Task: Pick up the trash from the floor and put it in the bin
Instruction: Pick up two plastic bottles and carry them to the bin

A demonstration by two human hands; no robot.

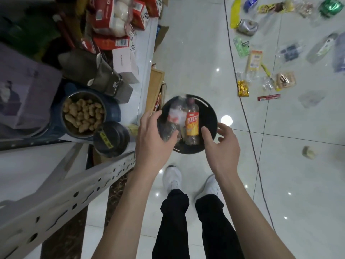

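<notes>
Left hand: I see my left hand (pixel 153 135) over the near-left rim of the bin (pixel 211 113), fingers curled loosely, thumb toward the bin's middle; it grips nothing that I can make out.
Right hand: my right hand (pixel 223 146) hangs over the near-right rim, fingers spread and slightly bent, empty.
Bin: round and black, standing on the floor (pixel 196 53) just ahead of my shoes (pixel 172 179), close beside the foot of the shelf (pixel 61 193).
In the bin: a clear bottle (pixel 192 126) with an orange label lies lengthwise, cap end away from me; left of it sit a crumpled clear wrapper (pixel 174 114) with a red mark and a dark crinkled plastic piece (pixel 168 132), partly under my left fingers.
Trash on the floor: a scatter lies well apart from the bin, up to my right; a gold packet (pixel 243 88), a red strip (pixel 268 97), a yellow wrapper (pixel 234 13), a crushed silver carton (pixel 247 27), a green can (pixel 331 6) and several clear bags, blurred.
Nearer scrap: one small pale crumpled piece (pixel 309 152) sits alone on the tiles to the right of my right hand.
Cable: a dark cable (pixel 242 101) runs across the floor between the bin and the scatter.
Shelf: a bowl of peanuts (pixel 82 114) and red-and-white boxes (pixel 110 17) sit on it to my left.
</notes>
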